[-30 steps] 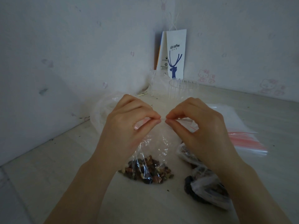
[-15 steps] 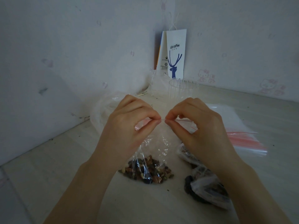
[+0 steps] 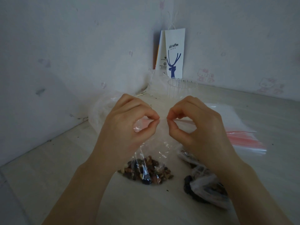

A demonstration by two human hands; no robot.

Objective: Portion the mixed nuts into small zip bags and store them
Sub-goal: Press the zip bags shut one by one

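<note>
A small clear zip bag (image 3: 159,148) with a pink seal strip hangs upright in front of me, mixed nuts (image 3: 146,172) resting in its bottom on the pale floor. My left hand (image 3: 128,125) pinches the bag's top edge between thumb and forefinger. My right hand (image 3: 194,125) pinches the same edge just to the right, fingertips almost touching the left ones. Two filled bags of nuts (image 3: 206,182) lie by my right wrist, partly hidden by it.
A stack of empty zip bags (image 3: 243,135) with pink strips lies at the right. A clear plastic cup (image 3: 181,88) and a large crumpled plastic bag (image 3: 103,109) sit behind my hands. A white paper coffee bag (image 3: 174,52) leans in the wall corner.
Both hands have stayed at the bag's top edge; the fingertips have shifted only slightly along the seal. The bag and nuts have not moved.
</note>
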